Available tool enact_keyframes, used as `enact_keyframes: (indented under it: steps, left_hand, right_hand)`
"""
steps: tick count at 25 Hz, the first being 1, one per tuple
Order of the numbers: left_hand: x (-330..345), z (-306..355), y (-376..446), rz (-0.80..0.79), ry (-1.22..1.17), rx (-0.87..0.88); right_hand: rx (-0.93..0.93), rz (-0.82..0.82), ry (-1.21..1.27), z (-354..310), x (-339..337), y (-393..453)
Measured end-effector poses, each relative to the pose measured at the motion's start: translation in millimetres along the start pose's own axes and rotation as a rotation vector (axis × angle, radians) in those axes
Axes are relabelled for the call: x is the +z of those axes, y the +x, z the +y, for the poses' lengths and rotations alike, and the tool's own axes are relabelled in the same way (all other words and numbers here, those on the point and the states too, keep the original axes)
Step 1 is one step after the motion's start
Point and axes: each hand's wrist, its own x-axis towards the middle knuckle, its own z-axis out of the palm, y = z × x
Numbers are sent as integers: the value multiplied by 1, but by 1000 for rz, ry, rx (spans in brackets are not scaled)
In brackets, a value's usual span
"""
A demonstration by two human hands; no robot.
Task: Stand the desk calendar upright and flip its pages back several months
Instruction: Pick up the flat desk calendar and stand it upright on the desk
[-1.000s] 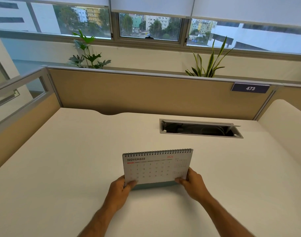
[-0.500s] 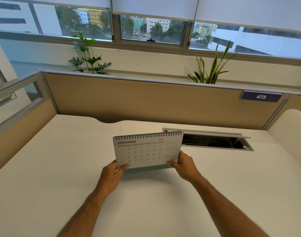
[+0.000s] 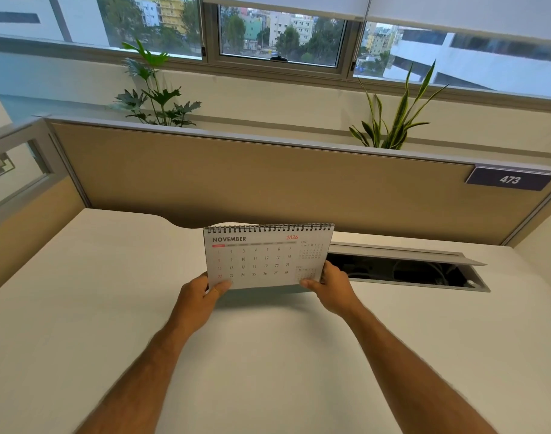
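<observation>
A spiral-bound desk calendar (image 3: 265, 256) stands up with its NOVEMBER 2026 page facing me, the wire binding along its top edge. My left hand (image 3: 199, 297) pinches its lower left corner, thumb on the page. At the lower right corner my right hand (image 3: 332, 285) grips it the same way. The calendar is held over the white desk (image 3: 268, 355) near its middle; whether its base touches the desk is hidden by my hands.
An open cable slot (image 3: 405, 270) with a raised lid is cut into the desk just right of the calendar. A tan partition (image 3: 268, 183) with a "473" plate (image 3: 509, 179) closes the back. Two plants (image 3: 156, 95) stand behind it.
Both hands have carried the calendar away from me toward the back of the desk. It still shows November.
</observation>
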Motion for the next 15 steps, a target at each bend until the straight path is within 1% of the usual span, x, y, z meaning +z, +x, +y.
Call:
enact_keyframes:
  steps: [9, 15]
  left_hand:
    - [4, -23, 23, -8, 29, -73]
    - [3, -31, 27, -11, 17, -76]
  right_hand:
    - [28, -34, -25, 15, 21, 28]
    - [37, -32, -11, 18, 28, 30]
